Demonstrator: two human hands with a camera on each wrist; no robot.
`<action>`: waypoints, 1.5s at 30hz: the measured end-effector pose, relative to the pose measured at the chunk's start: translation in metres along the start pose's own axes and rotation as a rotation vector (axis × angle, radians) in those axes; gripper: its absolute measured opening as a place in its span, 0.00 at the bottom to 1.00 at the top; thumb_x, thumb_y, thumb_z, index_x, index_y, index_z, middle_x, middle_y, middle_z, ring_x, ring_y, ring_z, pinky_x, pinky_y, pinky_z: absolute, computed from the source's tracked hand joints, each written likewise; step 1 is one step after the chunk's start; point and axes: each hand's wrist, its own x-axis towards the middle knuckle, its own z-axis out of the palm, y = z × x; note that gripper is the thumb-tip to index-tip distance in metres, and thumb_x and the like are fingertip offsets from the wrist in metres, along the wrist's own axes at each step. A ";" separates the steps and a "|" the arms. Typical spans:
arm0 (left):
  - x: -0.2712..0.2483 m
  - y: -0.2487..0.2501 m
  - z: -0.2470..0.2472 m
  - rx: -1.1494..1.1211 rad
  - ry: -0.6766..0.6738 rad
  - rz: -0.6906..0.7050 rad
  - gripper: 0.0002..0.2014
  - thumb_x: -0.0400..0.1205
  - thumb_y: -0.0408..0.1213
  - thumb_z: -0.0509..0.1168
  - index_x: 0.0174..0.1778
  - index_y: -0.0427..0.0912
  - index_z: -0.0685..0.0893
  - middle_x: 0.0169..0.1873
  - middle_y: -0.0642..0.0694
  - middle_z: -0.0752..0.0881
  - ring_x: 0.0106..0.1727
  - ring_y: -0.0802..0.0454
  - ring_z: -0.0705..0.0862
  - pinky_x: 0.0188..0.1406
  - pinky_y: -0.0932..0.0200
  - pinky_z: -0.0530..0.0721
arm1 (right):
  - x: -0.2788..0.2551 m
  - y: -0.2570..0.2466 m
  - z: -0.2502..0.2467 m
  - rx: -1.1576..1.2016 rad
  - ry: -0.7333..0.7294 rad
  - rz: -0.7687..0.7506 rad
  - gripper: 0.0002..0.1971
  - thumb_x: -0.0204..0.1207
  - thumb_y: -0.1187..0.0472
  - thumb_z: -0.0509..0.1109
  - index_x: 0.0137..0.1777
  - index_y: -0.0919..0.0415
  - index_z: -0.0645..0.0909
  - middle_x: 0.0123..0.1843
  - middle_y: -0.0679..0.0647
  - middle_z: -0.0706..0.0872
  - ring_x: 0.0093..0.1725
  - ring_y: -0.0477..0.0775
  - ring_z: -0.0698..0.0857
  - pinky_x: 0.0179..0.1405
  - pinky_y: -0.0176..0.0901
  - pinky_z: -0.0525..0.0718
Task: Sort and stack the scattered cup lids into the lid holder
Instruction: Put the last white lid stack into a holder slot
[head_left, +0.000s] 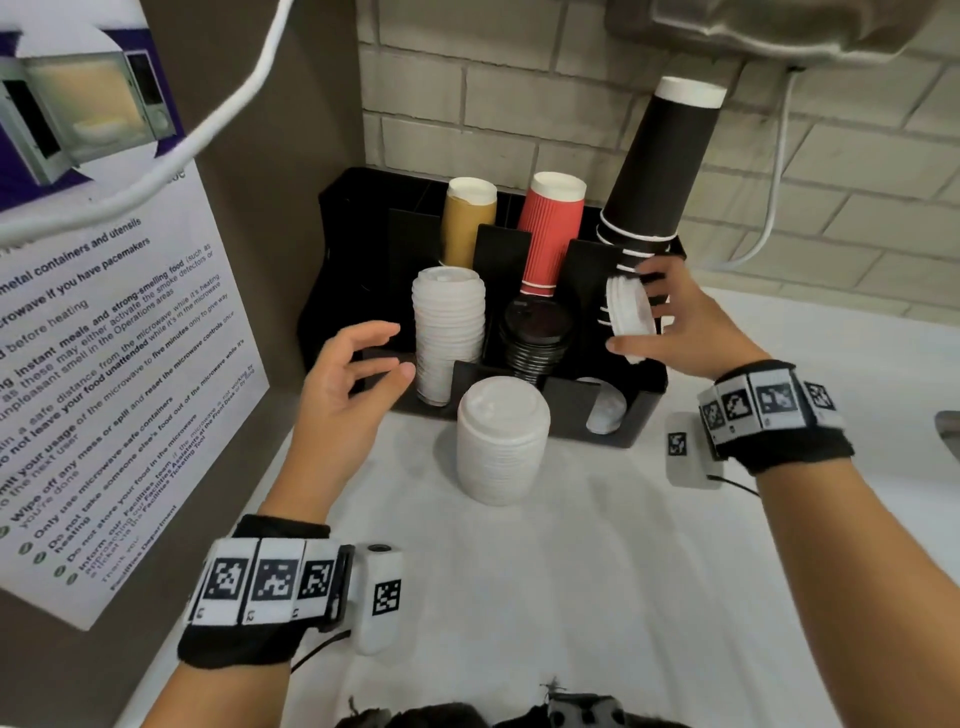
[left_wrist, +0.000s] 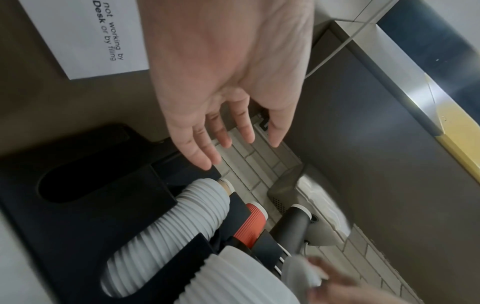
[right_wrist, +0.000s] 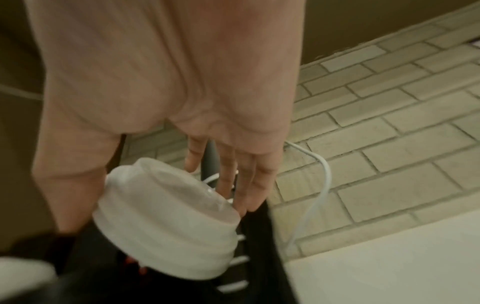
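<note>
Left hand (head_left: 353, 387) fingers spread, empty; right hand (head_left: 680, 322) grips white lids (head_left: 628, 314) beside "microwave" notice (head_left: 104, 332).

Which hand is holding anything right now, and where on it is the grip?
The right hand pinches a small stack of white plastic lids by the rim, thumb below, fingers behind. The left hand holds nothing.
</note>
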 end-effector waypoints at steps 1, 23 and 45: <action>0.000 0.000 0.000 0.009 -0.001 -0.002 0.18 0.81 0.29 0.69 0.57 0.59 0.82 0.62 0.56 0.82 0.55 0.61 0.85 0.57 0.59 0.81 | 0.005 0.006 0.002 -0.087 -0.038 0.022 0.42 0.61 0.59 0.84 0.73 0.54 0.64 0.65 0.55 0.76 0.62 0.59 0.79 0.60 0.54 0.80; -0.003 0.002 0.007 0.040 -0.031 -0.017 0.15 0.81 0.29 0.69 0.58 0.52 0.82 0.64 0.47 0.82 0.51 0.67 0.84 0.48 0.74 0.80 | 0.016 0.023 0.065 -1.190 -0.437 -0.020 0.44 0.56 0.39 0.76 0.75 0.45 0.68 0.68 0.46 0.73 0.69 0.54 0.71 0.69 0.80 0.49; -0.003 -0.002 0.004 0.041 -0.028 -0.018 0.16 0.81 0.29 0.69 0.56 0.58 0.83 0.64 0.48 0.82 0.52 0.67 0.84 0.50 0.73 0.80 | -0.016 -0.019 0.050 -0.506 0.024 -0.178 0.19 0.74 0.68 0.65 0.63 0.53 0.80 0.53 0.50 0.85 0.59 0.55 0.80 0.65 0.56 0.71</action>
